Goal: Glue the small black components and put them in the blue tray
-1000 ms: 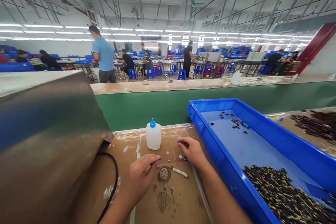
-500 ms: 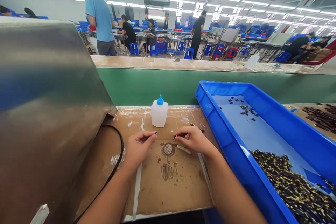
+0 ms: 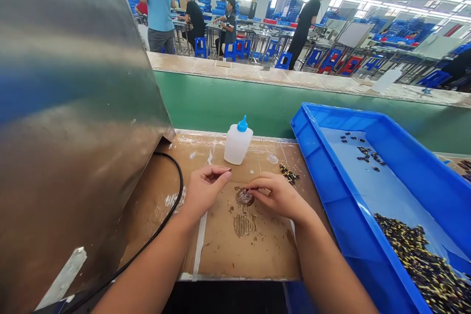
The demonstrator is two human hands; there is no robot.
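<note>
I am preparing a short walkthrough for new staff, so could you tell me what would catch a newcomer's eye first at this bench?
The big blue tray on the right stands out, with a heap of small dark parts at its near end. At the centre, the left hand pinches a thin tool, and the right hand has its fingertips at a small round dish on the stained board. A white squeeze bottle with a blue cap stands just behind, and a tall metal housing fills the left.

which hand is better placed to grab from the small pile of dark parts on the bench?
Right, probably. The right hand lies just below the small pile of dark parts. The left hand is farther off, across the glue puddle, pinching a thin stick.
</note>
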